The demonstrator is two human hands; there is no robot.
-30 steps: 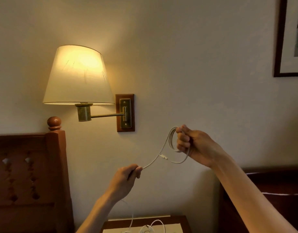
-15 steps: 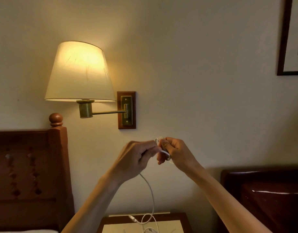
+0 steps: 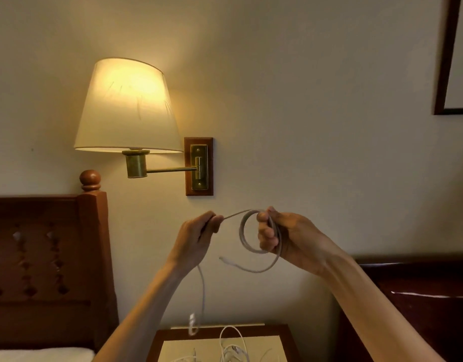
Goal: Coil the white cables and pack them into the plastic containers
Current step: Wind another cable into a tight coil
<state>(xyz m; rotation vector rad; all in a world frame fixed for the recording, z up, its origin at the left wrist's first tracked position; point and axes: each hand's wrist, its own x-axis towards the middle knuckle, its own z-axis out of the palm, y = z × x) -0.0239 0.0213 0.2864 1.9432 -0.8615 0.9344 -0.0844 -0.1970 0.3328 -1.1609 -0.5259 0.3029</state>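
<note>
At six o'clock, loose white cables [image 3: 231,346] lie on the counter [image 3: 286,333]. Up at centre, the right hand [image 3: 285,236] has its grip curled round a coiled white cable [image 3: 247,246]; the left hand [image 3: 199,236] pinches the strand at nine o'clock of the coil, tail dangling. Beyond, a lit wall lamp [image 3: 128,108] glows at eleven o'clock.

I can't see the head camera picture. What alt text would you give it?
Two bare hands coil a white cable in mid-air before a cream wall: the right hand grips the loops, the left hand pinches the strand feeding them. A lit wall lamp glows above, and more white cables lie on a wooden nightstand below.
</note>
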